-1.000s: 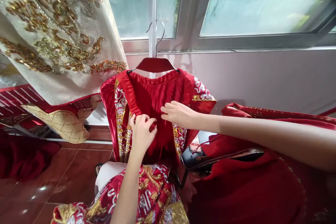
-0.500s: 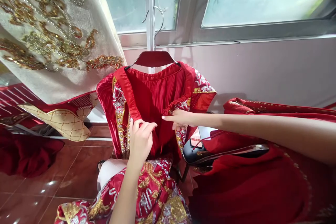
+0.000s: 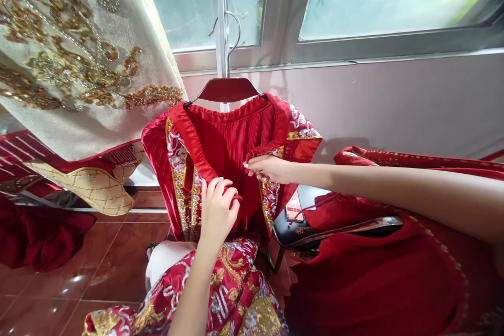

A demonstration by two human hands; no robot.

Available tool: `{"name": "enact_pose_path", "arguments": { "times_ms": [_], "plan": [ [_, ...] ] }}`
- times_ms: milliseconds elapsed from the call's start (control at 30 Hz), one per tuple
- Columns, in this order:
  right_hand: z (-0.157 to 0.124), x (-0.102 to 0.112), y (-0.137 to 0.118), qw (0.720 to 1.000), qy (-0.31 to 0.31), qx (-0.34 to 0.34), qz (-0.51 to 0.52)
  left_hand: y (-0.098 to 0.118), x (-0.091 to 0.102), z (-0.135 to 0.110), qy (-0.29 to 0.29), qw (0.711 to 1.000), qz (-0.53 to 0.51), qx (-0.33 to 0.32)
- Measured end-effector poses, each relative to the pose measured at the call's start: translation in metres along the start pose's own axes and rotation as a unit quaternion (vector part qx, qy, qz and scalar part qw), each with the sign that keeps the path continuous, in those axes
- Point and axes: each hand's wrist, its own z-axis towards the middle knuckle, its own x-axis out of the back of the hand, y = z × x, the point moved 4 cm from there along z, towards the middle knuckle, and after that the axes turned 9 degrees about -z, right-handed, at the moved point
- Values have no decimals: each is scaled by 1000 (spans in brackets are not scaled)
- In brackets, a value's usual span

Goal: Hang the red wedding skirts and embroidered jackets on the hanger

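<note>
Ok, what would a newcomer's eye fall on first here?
Probably the red garment on the hanger, mid-picture, with the left hand and right hand at its front edges. Next, perhaps, the cream cloth with gold sequin swirls at upper left, then the embroidered fabric at bottom centre.

left hand [image 3: 219, 210], right hand [image 3: 270, 169], both pinching red waistband [image 3: 198, 149], red hanger [image 3: 227, 90] above
</note>
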Motion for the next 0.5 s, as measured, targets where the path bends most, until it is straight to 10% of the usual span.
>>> {"name": "enact_pose_path", "arguments": {
  "times_ms": [333,500],
  "plan": [
    [-16,-28,-4,963,-260,73,20,-3,-5,-4,40,991,-124,19],
    [-24,-36,-8,955,-273,115,-14,-5,-2,-4,110,981,-148,56]
  ]
}}
